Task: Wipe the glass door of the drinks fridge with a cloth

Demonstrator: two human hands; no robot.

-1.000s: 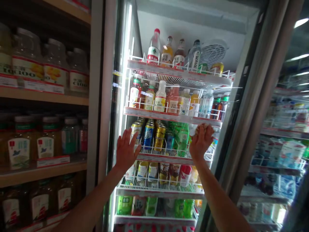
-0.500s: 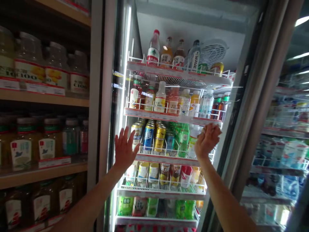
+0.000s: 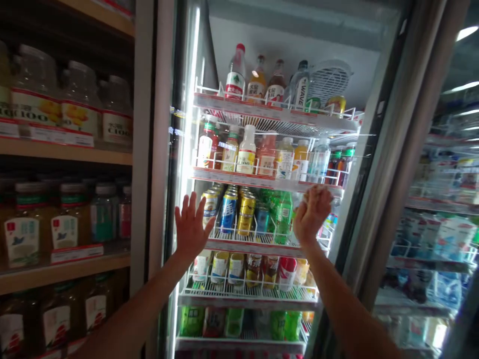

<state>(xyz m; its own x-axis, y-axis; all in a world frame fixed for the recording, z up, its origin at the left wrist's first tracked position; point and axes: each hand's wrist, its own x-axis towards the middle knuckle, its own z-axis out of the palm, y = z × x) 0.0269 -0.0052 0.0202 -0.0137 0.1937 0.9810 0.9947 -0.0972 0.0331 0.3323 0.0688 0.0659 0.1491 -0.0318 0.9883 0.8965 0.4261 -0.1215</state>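
Observation:
My left hand (image 3: 191, 227) is raised with its fingers spread, palm toward the glass door (image 3: 299, 25) of a lit drinks cooler. Whether the palm touches the glass I cannot tell. To the right, my right hand (image 3: 310, 217) is closed around what looks like a crumpled tan cloth (image 3: 317, 193), mostly hidden by the fingers. It is in front of the shelf edge below the middle bottle row. Beyond the glass, between my hands, are a blue can (image 3: 228, 212), a gold can (image 3: 246, 213) and a green bottle (image 3: 283, 217).
Wire shelves (image 3: 258, 244) inside the cooler hold several rows of bottles and cans. At the left, wooden shelves (image 3: 67, 155) carry juice bottles (image 3: 22, 234). A metal door frame (image 3: 407, 124) runs down the right side, with another stocked cooler (image 3: 434, 234) beyond.
My right hand has moved left and slightly up across the glass, still closed. My left hand stays spread in nearly the same place. The view has shifted slightly.

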